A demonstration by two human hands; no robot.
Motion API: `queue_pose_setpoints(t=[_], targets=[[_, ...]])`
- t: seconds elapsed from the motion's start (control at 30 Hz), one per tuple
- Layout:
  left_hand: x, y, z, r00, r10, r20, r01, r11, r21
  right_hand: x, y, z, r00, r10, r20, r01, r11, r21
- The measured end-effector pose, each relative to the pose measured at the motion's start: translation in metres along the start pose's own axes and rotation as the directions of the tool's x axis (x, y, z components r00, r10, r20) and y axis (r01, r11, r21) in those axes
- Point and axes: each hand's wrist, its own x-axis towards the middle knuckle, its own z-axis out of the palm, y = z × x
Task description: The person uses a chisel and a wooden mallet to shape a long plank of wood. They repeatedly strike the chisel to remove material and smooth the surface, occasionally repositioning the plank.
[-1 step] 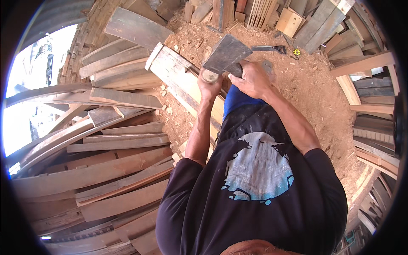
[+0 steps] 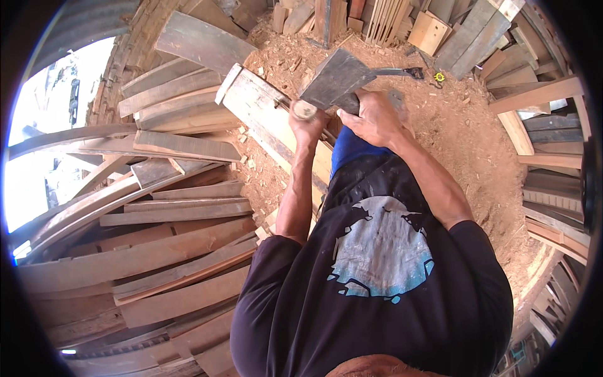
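My left hand [image 2: 306,131] is closed around a chisel, whose round, pale wooden butt [image 2: 306,110] faces up; its blade is hidden. My right hand [image 2: 377,119] grips the short dark handle of a mallet [image 2: 337,78]. The mallet's blocky, worn grey-black head is tilted just above and beside the chisel's butt; whether they touch I cannot tell. Under my left hand runs a long pale wooden beam [image 2: 254,107], slanting from the upper left toward my lap. A small dark knob or peg shows on it near the hand.
Stacked boards [image 2: 169,204] crowd the left side, and more timber [image 2: 553,157] lines the right. Wood shavings cover the floor [image 2: 465,157]. Beyond my right hand lie a dark long-handled tool [image 2: 402,72] and a small yellow round object [image 2: 439,76]. Offcuts [image 2: 429,32] stand at the back.
The chisel's butt has shifted very slightly left, along with my left hand. The mallet and my right hand stay almost where they were.
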Motion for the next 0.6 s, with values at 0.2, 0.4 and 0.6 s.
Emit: queue_pose_setpoints(t=[0.2, 0.4, 0.6], targets=[[0.005, 0.051, -0.007, 0.995, 0.036, 0.094, -0.053, 0.982, 0.181, -0.013, -0.022, -0.026, 0.988, 0.0, -0.155, 0.04, 0.965, 0.258], [0.033, 0.048, -0.004, 0.994, -0.042, 0.097, 0.02, 0.976, 0.219, 0.0, -0.015, -0.037, 0.975, -0.001, -0.221, 0.101, 0.893, 0.439], [0.038, 0.041, -0.004, 0.992, -0.072, 0.102, 0.051, 0.979, 0.197, 0.003, -0.012, -0.041, 0.967, 0.006, -0.255, 0.114, 0.884, 0.453]])
